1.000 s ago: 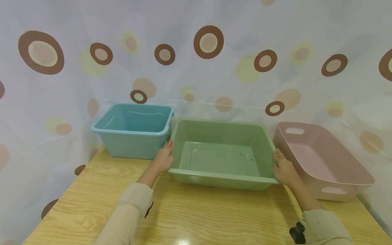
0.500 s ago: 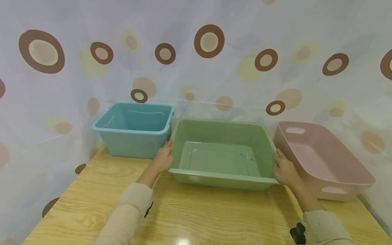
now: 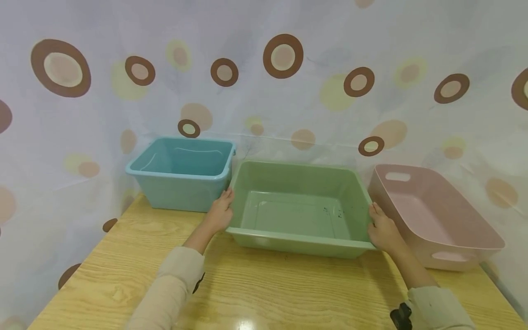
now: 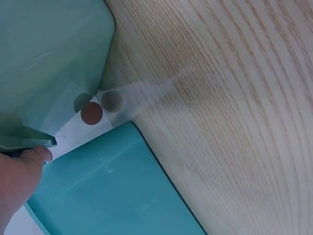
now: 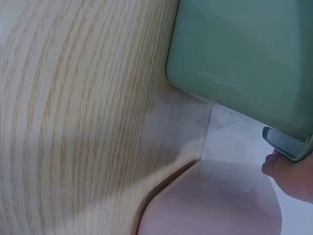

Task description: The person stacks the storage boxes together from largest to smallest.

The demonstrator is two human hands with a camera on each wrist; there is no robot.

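A shallow green plastic bin (image 3: 297, 213) stands on the wooden table between two other bins, its inside bare but for a few small dark specks. My left hand (image 3: 220, 213) grips its left rim, close beside the blue bin (image 3: 177, 190). On the opposite side my right hand (image 3: 383, 229) holds the right rim, next to the pink bin (image 3: 429, 215). The left wrist view has my left fingers (image 4: 36, 155) at the green rim, above the blue bin's side. In the right wrist view the fingers (image 5: 276, 164) curl under the green rim.
The wooden table (image 3: 255, 293) runs along a white curtain (image 3: 247, 101) with brown, yellow and peach circles. The blue bin sits at the back left corner. The pink bin, with handle slots, stands angled at the right edge.
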